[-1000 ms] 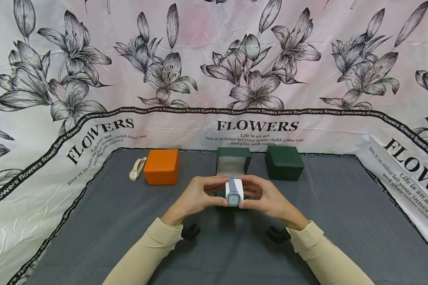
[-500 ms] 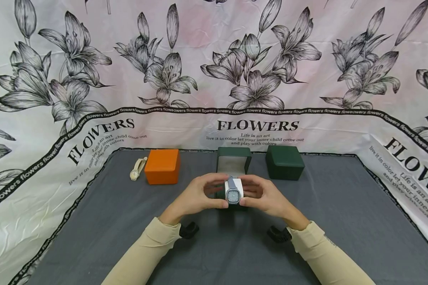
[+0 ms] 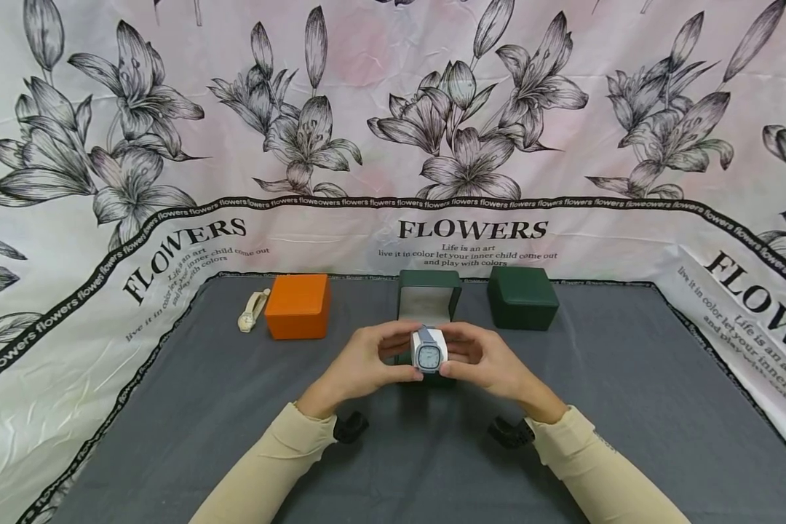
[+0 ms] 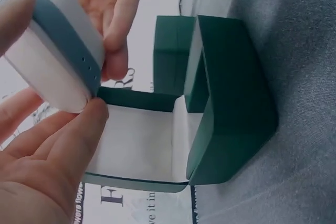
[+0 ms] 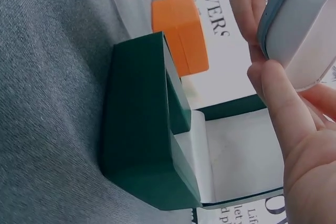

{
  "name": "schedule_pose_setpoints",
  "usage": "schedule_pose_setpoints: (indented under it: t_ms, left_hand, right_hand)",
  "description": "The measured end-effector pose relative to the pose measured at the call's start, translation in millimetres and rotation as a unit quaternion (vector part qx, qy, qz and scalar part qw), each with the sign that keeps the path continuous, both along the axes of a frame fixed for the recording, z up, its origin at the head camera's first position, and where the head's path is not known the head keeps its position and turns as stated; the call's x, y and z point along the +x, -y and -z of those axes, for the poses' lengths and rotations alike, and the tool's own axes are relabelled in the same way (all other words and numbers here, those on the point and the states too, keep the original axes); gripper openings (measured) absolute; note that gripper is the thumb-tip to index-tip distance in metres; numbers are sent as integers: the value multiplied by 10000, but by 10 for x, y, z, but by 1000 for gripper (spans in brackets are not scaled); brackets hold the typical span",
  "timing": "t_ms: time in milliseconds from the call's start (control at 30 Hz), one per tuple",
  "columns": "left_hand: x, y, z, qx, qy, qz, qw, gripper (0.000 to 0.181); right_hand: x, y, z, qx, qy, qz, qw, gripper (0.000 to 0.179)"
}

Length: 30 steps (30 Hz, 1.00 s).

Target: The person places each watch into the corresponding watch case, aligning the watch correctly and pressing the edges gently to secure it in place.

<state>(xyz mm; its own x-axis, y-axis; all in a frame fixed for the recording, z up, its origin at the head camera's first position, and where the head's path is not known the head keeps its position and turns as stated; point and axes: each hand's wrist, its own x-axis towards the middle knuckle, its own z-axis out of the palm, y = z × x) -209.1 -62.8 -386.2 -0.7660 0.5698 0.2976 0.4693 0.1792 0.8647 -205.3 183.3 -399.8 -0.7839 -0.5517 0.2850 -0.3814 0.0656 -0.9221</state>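
A watch (image 3: pixel 429 356) with a blue-grey strap and a squarish face is wrapped round a white watch cushion (image 4: pixel 44 72). My left hand (image 3: pixel 369 360) grips the cushion's left side between thumb and fingers. From the other side my right hand (image 3: pixel 487 362) holds it the same way. The cushion is raised above an open dark green watch box (image 4: pixel 236 93), its lid standing up at the back with a pale lining. In the right wrist view, the box's inside (image 5: pixel 178 103) shows partly; in the head view my hands hide most of its base.
An orange box (image 3: pixel 298 307) stands at the back left, with a cream-strapped watch (image 3: pixel 253 311) lying beside it. To the right of the open box is a closed dark green box (image 3: pixel 522 299). Grey cloth (image 3: pixel 629 407) covers the table, with a flower-printed cloth behind.
The watch has tilted so that its face turns more upward, and it sits slightly higher in my fingers. Both hands keep their hold and have barely moved.
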Motion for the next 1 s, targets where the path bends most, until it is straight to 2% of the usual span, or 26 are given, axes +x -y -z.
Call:
schedule_pose_setpoints:
  t_ms: [167,233,300,467,567,733,1000]
  left_hand:
    - [1,-29,32,-373,-719,-186,9965,67]
    - [-8,-24,28,-401,-818,-167,9957,68]
    - [-21,-5,17,-323,-693,-68,9970,69]
    - [-63,60,-11,-146,-116,309,9993,69]
    - [-74,75,-12,-130,78,362,9992,70]
    - [-41,41,-31,28,236,264,9994,72]
    - [115,19,-228,185,195,229,9994,67]
  right_hand:
    - [-3,59,35,-31,34,-85,10000,54]
    - [6,84,38,5,4,-101,9999,53]
    - [15,95,29,47,-27,-33,10000,53]
    - [28,73,-3,186,-15,172,9997,54]
    - [32,53,-9,270,61,169,9995,57]
    - [35,38,-5,412,88,244,9988,62]
    - [32,50,2,404,2,47,9992,66]
